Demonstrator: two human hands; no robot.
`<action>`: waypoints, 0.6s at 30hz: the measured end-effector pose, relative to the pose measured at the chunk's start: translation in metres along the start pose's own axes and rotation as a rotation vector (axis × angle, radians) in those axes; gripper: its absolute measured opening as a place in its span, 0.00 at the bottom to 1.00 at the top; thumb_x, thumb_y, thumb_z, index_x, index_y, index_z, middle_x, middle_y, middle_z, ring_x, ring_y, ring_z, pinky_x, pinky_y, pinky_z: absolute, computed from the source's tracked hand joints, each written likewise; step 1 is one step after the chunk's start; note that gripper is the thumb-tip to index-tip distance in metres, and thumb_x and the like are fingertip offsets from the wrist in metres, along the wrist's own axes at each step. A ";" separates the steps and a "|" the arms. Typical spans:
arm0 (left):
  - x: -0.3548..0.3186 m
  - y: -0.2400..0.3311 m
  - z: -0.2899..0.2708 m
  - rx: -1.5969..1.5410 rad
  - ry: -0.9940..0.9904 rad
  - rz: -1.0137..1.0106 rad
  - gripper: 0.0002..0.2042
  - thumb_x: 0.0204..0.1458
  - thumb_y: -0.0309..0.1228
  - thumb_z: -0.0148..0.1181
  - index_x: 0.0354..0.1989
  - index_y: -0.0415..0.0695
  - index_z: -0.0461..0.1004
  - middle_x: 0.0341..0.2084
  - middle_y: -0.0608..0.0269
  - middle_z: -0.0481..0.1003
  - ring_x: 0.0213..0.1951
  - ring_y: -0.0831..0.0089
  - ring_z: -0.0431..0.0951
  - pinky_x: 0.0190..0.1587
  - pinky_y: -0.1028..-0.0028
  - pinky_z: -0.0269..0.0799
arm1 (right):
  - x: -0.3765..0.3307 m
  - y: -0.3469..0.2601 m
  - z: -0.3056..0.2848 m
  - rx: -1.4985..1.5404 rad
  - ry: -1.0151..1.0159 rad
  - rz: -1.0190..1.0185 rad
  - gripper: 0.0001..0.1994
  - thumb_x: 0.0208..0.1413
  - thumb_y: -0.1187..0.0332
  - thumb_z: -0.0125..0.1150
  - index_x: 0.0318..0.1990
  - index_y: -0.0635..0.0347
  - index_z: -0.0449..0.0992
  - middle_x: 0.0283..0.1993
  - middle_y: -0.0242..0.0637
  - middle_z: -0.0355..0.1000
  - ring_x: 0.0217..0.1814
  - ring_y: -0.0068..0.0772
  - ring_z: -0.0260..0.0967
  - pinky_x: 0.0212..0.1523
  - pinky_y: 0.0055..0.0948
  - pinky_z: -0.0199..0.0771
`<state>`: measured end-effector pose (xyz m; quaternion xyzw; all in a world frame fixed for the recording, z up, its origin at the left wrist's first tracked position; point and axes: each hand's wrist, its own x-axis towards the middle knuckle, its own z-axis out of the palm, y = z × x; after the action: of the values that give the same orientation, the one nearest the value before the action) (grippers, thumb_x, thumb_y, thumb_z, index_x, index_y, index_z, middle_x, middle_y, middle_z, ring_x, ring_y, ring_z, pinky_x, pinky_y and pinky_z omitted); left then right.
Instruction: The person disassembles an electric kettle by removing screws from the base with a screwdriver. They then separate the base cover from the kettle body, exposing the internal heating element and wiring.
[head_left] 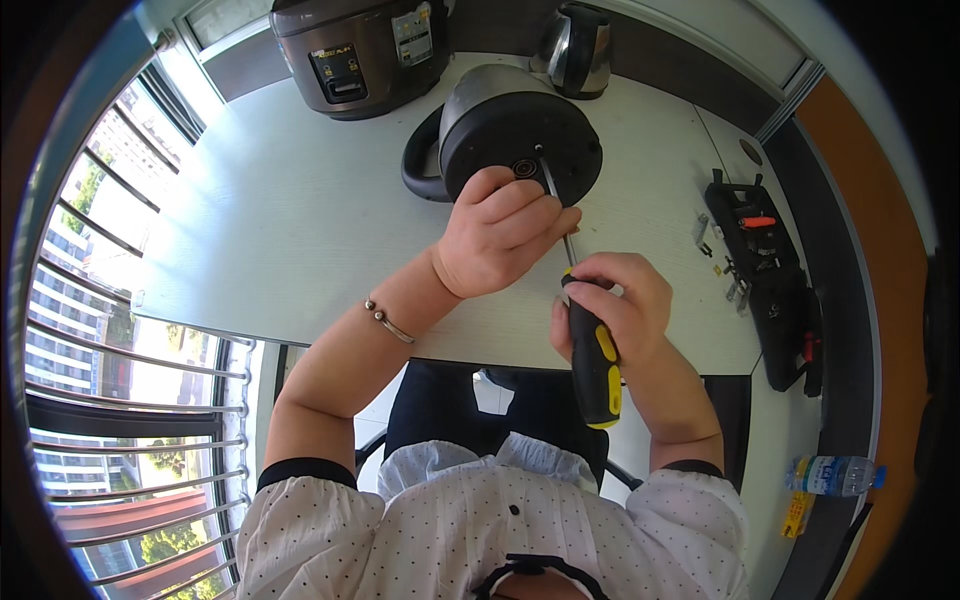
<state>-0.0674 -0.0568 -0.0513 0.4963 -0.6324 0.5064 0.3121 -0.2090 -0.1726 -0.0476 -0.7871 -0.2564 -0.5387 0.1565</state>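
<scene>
The right hand [635, 302] is wrapped around the black-and-yellow handle of a long-shafted screwdriver [596, 365]; the left hand [500, 235] has its fingers closed on the slim metal shaft. The tip points into the round black base of a silver metal kettle [490, 140], tipped sideways on the pale wood-grained counter [300, 220].
</scene>
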 end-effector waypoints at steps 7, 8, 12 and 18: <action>0.000 0.000 -0.001 0.054 0.039 -0.012 0.15 0.32 0.30 0.72 0.33 0.46 0.80 0.29 0.70 0.70 0.34 0.71 0.70 0.37 0.69 0.64 | 0.005 -0.006 -0.005 -0.016 0.019 0.017 0.21 0.36 0.63 0.75 0.38 0.56 0.72 0.34 0.37 0.70 0.26 0.32 0.70 0.23 0.22 0.70; 0.000 0.000 -0.001 0.061 0.043 -0.023 0.15 0.32 0.30 0.72 0.33 0.46 0.80 0.29 0.70 0.70 0.34 0.71 0.70 0.37 0.69 0.64 | 0.004 -0.005 -0.005 -0.024 0.031 0.008 0.21 0.36 0.63 0.75 0.38 0.57 0.72 0.34 0.37 0.70 0.26 0.32 0.70 0.23 0.22 0.70; 0.001 0.001 -0.003 0.072 0.032 -0.047 0.16 0.32 0.31 0.72 0.33 0.46 0.79 0.28 0.70 0.70 0.34 0.71 0.70 0.38 0.69 0.63 | 0.001 -0.006 -0.003 -0.040 0.046 -0.010 0.20 0.36 0.64 0.75 0.38 0.57 0.73 0.34 0.38 0.70 0.26 0.32 0.70 0.23 0.22 0.70; 0.002 0.001 -0.001 0.046 0.038 -0.064 0.17 0.30 0.31 0.73 0.33 0.45 0.79 0.28 0.69 0.71 0.34 0.70 0.70 0.38 0.69 0.63 | 0.000 -0.004 -0.002 -0.022 0.010 -0.060 0.19 0.33 0.71 0.72 0.38 0.56 0.74 0.34 0.38 0.70 0.26 0.32 0.70 0.24 0.23 0.71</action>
<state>-0.0691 -0.0563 -0.0497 0.5134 -0.5984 0.5199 0.3286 -0.2124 -0.1702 -0.0469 -0.7782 -0.2731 -0.5496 0.1330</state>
